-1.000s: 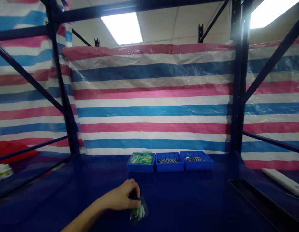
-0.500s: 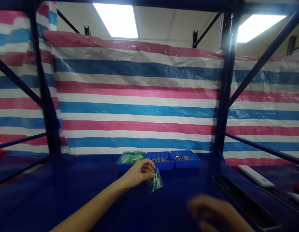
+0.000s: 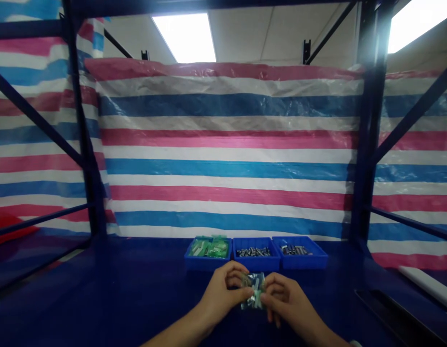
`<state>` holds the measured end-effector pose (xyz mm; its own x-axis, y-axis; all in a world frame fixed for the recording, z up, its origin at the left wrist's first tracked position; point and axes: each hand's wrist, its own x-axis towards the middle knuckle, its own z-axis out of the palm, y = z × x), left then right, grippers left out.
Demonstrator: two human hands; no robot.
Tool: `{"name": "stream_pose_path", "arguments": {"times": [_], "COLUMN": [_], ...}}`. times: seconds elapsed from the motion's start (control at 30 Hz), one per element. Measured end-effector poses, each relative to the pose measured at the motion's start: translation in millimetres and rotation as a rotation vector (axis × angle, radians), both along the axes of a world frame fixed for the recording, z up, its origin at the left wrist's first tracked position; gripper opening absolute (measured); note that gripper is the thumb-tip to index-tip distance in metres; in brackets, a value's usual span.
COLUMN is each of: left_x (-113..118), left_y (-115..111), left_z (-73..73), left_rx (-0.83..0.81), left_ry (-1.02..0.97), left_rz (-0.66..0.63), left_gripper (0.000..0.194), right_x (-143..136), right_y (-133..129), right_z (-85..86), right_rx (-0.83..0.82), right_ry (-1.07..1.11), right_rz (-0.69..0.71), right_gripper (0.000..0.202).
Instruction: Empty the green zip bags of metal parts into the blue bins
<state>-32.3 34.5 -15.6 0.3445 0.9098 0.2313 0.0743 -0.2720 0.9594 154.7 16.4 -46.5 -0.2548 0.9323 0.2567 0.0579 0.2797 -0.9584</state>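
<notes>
Between my hands is a small clear plastic bag [image 3: 253,289] with pale green and white pieces inside; their exact kind is too small to tell. My left hand [image 3: 227,288] pinches the bag's left side, thumb in front. On the right side, my right hand [image 3: 285,298] grips it between thumb and fingers. Just beyond stand three blue bins: the left bin [image 3: 208,263] holds green packets [image 3: 209,247], the middle bin [image 3: 257,263] holds small metal parts [image 3: 254,252], and the right bin [image 3: 306,262] holds dark and silvery metal pieces [image 3: 295,250].
The dark blue tabletop [image 3: 137,294] runs back to a striped plastic sheet [image 3: 227,168]. Blue rack posts [image 3: 368,144] rise at both sides. At right lie a black flat object [image 3: 400,313] and a white bar-shaped device [image 3: 429,286].
My right hand has come in from the lower right and taken hold of the bag's right side. My left hand still holds the bag. The camera view has shifted left.
</notes>
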Motion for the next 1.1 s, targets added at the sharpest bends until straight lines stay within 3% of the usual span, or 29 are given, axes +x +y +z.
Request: {"name": "stream_pose_path", "arguments": {"times": [0.1, 0.2, 0.23, 0.3, 0.37, 0.43, 0.57, 0.63, 0.73, 0.83, 0.93, 1.0, 1.1], "left_x": [-4, -15, -18, -23, -21, -16, -6, -9, -28, -61, -92, -107, -119], "left_y": [-13, -22, -23, -25, -26, -28, -32, -27, -4, 36, 80, 104, 125], "left_z": [12.5, 24.4, 26.9, 29.9, 31.0, 31.2, 33.4, 38.0, 52.8, 73.8, 88.0, 88.3, 76.0], "left_rx": [0.599, 1.303, 1.462, 1.622, 1.612, 1.461, 0.867, 0.71, 0.748, 0.823, 0.788, 0.746, 0.695], "left_ry": [0.17, 0.39, 0.431, 0.45, 0.431, 0.403, 0.362, 0.371, 0.419, 0.53, 0.559, 0.578, 0.603], "left_rz": [-0.003, -0.094, -0.096, -0.045, 0.0, 0.005, 0.062, 0.09, 0.198, 0.339, 0.361, 0.347, 0.335], "left_gripper": [0.01, 0.02, 0.021, 0.02, 0.018, 0.018, 0.008, 0.004, 0.004, 0.01, 0.009, 0.007, 0.005], "right_x": [11, 24, 28, 34, 34, 29, 13, 7, 3, 4, 7, 7, 5], "right_y": [-11, -24, -28, -35, -38, -35, -24, -20, -15, -10, -8, -8, -10], "right_z": [14.7, 29.8, 34.0, 40.5, 43.3, 41.1, 24.4, 14.8, 5.4, 4.3, 8.7, 12.1, 14.2], "right_rx": [0.471, 0.939, 1.058, 1.257, 1.342, 1.272, 0.866, 0.682, 0.604, 0.62, 0.683, 0.726, 0.747], "right_ry": [-0.268, -0.512, -0.561, -0.621, -0.62, -0.529, -0.255, -0.179, -0.114, -0.129, -0.172, -0.2, -0.198], "right_rz": [-0.108, -0.214, -0.237, -0.247, -0.236, -0.229, -0.273, -0.282, -0.321, -0.346, -0.327, -0.323, -0.345], "right_gripper": [0.014, 0.019, 0.02, 0.023, 0.026, 0.023, 0.008, 0.009, 0.019, 0.02, 0.016, 0.014, 0.015]}}
